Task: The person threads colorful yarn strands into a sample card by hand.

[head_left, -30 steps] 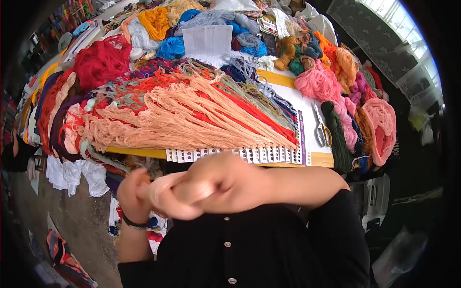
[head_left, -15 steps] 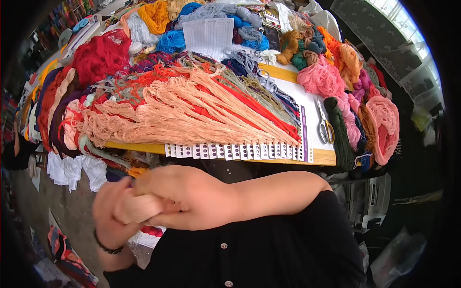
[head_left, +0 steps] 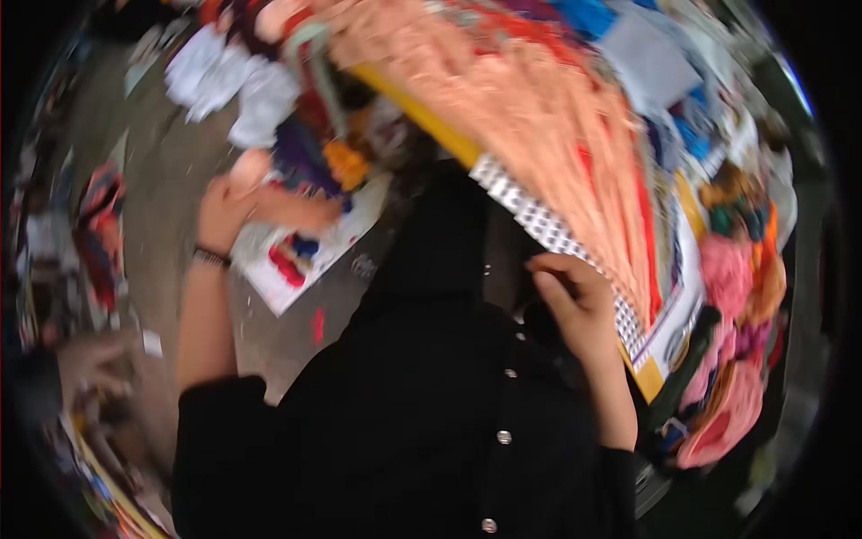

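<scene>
My left hand [head_left: 269, 203], with a dark bracelet at the wrist, is stretched out to the left over the floor. It is blurred, and a rounded pale peach bundle [head_left: 250, 169], probably thread, sits in its grasp. Below it lies a white sheet [head_left: 277, 289] bearing red and blue bits. My right hand [head_left: 576, 292] is by the table's near edge, fingers loosely bent and thumb apart, with nothing visible in it. Beside it runs a row of white punched cards [head_left: 539, 225], from which long peach threads [head_left: 539, 117] fan across the table.
White crumpled bags [head_left: 267, 101] and a yellow-orange tuft [head_left: 346, 163] lie near my left hand. Beyond the table's yellow edge [head_left: 417, 112] are pink skeins [head_left: 725, 274] and a dark green skein [head_left: 687, 368]. A blurred form at lower left may be another person's arm.
The view has swung down and to the left. My hands, earlier together in front of me, have parted: the left reaches out leftward, the right is by the punched cards.
</scene>
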{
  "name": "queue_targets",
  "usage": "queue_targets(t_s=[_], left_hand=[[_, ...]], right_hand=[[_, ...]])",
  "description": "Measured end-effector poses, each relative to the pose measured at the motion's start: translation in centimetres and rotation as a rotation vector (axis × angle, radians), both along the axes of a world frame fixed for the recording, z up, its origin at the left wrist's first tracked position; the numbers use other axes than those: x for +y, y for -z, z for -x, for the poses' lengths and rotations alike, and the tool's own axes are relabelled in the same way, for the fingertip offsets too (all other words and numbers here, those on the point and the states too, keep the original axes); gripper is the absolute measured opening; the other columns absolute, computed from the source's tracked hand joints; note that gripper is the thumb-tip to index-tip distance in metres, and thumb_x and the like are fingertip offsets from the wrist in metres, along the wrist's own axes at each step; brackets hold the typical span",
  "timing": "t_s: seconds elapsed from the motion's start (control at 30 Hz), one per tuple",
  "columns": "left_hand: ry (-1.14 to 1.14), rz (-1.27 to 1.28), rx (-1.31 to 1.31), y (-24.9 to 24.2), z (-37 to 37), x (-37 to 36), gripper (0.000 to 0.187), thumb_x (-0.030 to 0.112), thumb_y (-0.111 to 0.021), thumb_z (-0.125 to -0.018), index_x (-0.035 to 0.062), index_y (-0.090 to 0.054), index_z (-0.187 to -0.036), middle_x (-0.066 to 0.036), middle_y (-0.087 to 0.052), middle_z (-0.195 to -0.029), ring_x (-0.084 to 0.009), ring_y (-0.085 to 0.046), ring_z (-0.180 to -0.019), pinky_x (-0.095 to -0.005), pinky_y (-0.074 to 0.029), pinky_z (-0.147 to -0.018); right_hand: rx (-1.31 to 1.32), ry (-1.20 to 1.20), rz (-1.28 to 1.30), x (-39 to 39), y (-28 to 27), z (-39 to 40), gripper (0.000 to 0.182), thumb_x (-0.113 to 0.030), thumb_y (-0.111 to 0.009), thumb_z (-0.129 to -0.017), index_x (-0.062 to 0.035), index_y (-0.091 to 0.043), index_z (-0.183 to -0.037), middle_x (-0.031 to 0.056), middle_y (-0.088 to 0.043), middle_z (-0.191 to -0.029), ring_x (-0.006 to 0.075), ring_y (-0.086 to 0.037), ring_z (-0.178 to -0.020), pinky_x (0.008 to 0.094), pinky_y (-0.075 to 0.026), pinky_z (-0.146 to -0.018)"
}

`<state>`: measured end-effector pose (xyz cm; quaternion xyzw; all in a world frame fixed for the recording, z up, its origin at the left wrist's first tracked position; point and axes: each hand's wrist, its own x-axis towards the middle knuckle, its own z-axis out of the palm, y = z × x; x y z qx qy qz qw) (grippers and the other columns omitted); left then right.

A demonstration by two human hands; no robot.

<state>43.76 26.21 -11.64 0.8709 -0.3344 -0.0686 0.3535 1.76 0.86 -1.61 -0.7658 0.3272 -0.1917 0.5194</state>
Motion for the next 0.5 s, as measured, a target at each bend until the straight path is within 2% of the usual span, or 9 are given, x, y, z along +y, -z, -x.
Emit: queue_targets(t_s=[0.03, 0.1, 0.27, 0.37, 0.5], left_hand=[[0.008, -0.073, -0.108, 0.3, 0.0, -0.3, 0.045, 0.024, -0.073, -0.068, -0.0002, -0.059, -0.104, -0.018, -0.060, -0.096, -0.0310, -0.058, -0.090, -0.0363, -0.046, -0.079], [-0.053, -0.099, -0.202, 3.3, -1.1, 0.5, 0.051, 0.026, -0.074, -0.066, 0.0007, -0.059, -0.108, -0.018, -0.059, -0.101, -0.0330, -0.056, -0.096, -0.0382, -0.046, -0.083], [-0.092, -0.190, -0.265, 6.9, -5.1, 1.7, 0.048, 0.023, -0.074, -0.064, 0.0062, -0.060, -0.107, -0.018, -0.058, -0.105, -0.0330, -0.054, -0.100, -0.0392, -0.044, -0.089], [-0.230, -0.270, -0.374, 7.9, -8.4, 3.6, 0.044, 0.021, -0.071, -0.067, 0.0062, -0.061, -0.107, -0.018, -0.059, -0.105, -0.0335, -0.053, -0.102, -0.0388, -0.043, -0.091], [-0.380, -0.329, -0.328, 9.0, -12.4, 8.1, 0.054, 0.028, -0.072, -0.065, 0.0035, -0.059, -0.112, -0.020, -0.059, -0.108, -0.0342, -0.052, -0.105, -0.0397, -0.043, -0.092]], right_hand=[[0.064, 0.023, -0.067, 0.4, -0.7, -0.2, 0.014, -0.006, -0.061, -0.085, 0.0008, -0.062, -0.098, 0.0053, -0.065, -0.087, 0.0086, -0.059, -0.077, 0.0224, -0.047, -0.068], [0.115, 0.017, -0.090, 0.6, 0.0, 0.3, 0.014, -0.005, -0.059, -0.086, 0.0006, -0.062, -0.099, 0.0041, -0.064, -0.090, 0.0078, -0.058, -0.079, 0.0211, -0.046, -0.071], [0.130, 0.068, -0.182, 0.8, 1.1, 0.2, 0.015, -0.004, -0.056, -0.088, 0.0020, -0.060, -0.102, 0.0042, -0.064, -0.094, 0.0077, -0.056, -0.086, 0.0201, -0.043, -0.077], [0.155, 0.064, -0.170, 0.9, 1.2, -0.5, 0.016, -0.005, -0.056, -0.089, 0.0022, -0.060, -0.102, 0.0047, -0.064, -0.094, 0.0080, -0.056, -0.086, 0.0203, -0.044, -0.077], [0.193, 0.093, -0.179, 1.3, 1.3, -0.9, 0.016, -0.005, -0.055, -0.089, 0.0023, -0.060, -0.102, 0.0055, -0.064, -0.093, 0.0085, -0.057, -0.085, 0.0207, -0.044, -0.077]])
